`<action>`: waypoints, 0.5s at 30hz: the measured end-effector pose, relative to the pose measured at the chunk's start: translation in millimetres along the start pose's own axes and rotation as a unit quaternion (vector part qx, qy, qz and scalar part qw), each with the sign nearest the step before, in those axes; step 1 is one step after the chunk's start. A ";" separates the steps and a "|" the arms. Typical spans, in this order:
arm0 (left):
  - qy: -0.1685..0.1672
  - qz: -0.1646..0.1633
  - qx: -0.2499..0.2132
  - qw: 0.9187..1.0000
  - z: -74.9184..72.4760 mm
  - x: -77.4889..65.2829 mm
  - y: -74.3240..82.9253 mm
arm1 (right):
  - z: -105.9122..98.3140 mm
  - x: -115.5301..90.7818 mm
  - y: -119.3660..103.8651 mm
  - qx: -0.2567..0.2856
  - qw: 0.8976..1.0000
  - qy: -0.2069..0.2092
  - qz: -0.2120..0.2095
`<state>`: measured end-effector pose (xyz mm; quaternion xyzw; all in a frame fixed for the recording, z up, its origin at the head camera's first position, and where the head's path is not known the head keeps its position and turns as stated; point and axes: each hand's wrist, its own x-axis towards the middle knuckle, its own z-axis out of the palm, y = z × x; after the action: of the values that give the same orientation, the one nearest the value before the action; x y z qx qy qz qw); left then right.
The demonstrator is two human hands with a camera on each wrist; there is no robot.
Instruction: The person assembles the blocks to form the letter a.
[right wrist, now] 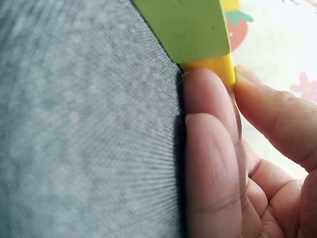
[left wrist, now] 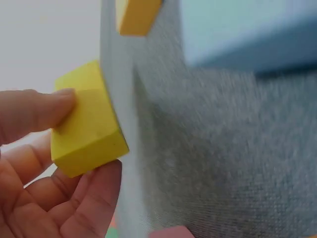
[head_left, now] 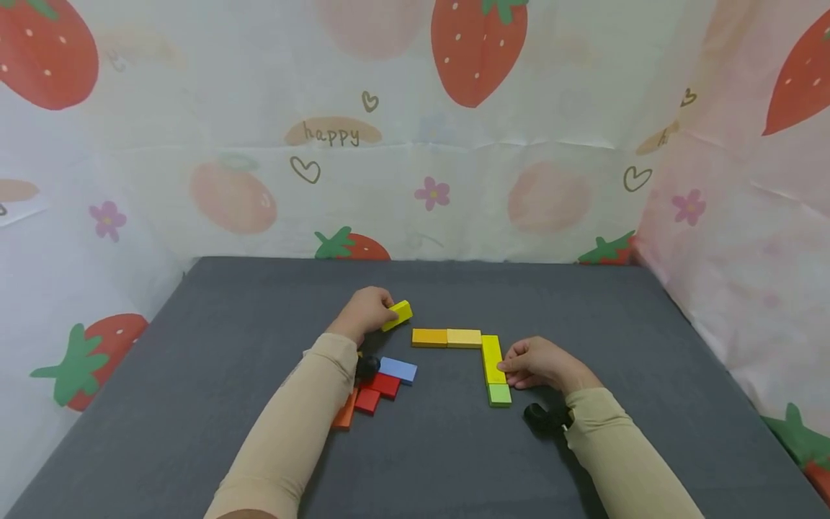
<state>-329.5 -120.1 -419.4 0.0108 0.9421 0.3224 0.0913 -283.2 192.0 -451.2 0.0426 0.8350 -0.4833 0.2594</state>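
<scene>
Raised a little off the dark cloth, a yellow block (head_left: 402,315) is pinched between the thumb and fingers of my left hand (head_left: 364,314). An orange-yellow block (head_left: 429,338) and a pale yellow block (head_left: 463,338) lie end to end to its right. At their right end, a yellow stretch (head_left: 491,352), whose block count I cannot tell, runs toward me and ends in a green block (head_left: 499,395). My right hand (head_left: 541,362) holds the yellow part just beyond the green block, thumb on the top edge and fingertips against the right side.
Near my left wrist lie a blue block (head_left: 398,370), red blocks (head_left: 387,386) and an orange block (head_left: 345,417), partly hidden by the sleeve. Black wrist devices (head_left: 547,419) sit by both cuffs. A printed cloth (head_left: 402,202) stands behind the dark table covering (head_left: 441,461).
</scene>
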 end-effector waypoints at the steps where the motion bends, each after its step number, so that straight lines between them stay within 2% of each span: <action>1: 0.002 -0.003 -0.013 1.000 -0.6 -1.7 1.2 | 0.0 -0.1 -0.2 0.000 1.000 0.000 0.000; 3: 0.005 -0.007 -0.047 0.999 -1.1 -6.8 3.9 | 0.0 -0.3 -0.5 0.000 1.000 0.001 0.000; 5: 0.002 0.002 -0.058 0.998 -0.8 -11.3 6.2 | 0.3 -0.9 -1.0 -0.001 1.000 0.003 0.001; 11: -0.027 0.053 -0.021 0.998 7.1 -24.8 15.8 | 0.2 -0.6 -0.8 -0.005 1.000 0.003 0.000; 15: -0.046 0.073 -0.038 0.996 13.6 -39.5 27.0 | 0.3 0.2 0.0 -0.004 1.000 0.001 0.000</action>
<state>-289.3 -93.5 -407.0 0.0909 0.9207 0.3629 0.1110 -283.3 191.7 -451.4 0.0417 0.8374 -0.4798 0.2584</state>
